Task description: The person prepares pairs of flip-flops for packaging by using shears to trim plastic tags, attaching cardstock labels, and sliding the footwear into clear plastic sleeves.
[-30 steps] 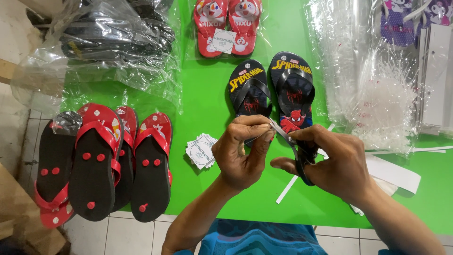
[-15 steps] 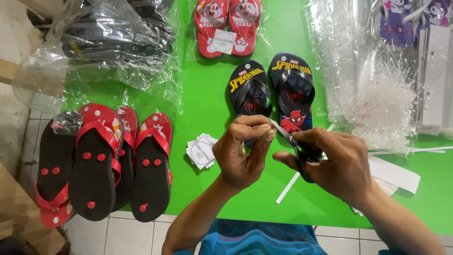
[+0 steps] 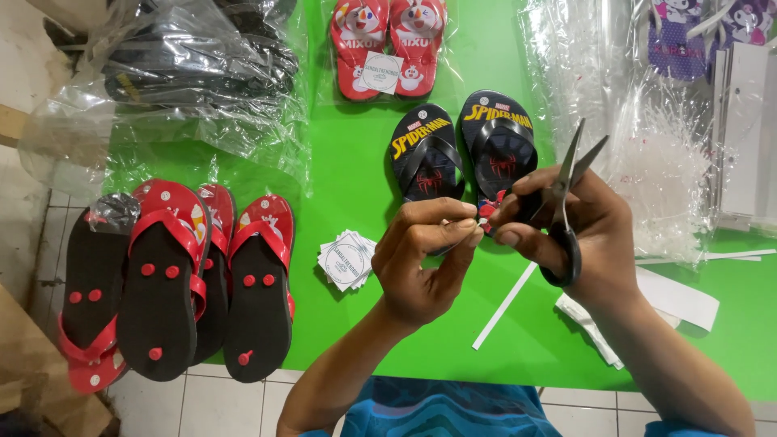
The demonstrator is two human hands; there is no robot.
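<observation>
Bright, even overhead light; glare on clear plastic wrap [image 3: 655, 162]; sharp focus, soft shadows.

Small sandal packing workshop, green table [image 3: 356, 162], bagged flip-flops [image 3: 194, 57], loose clear plastic bags [image 3: 647, 162]

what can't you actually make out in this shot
Head view only:
- What the left hand pinches: its curled fingers hide it.
- The scissors handles: mostly wrapped by the right hand.
- The toe of the right black sandal: behind both hands.
- The dark sandals in the clear bag: blurred by plastic glare.
- The purple sandals: cut off by the top edge.
</observation>
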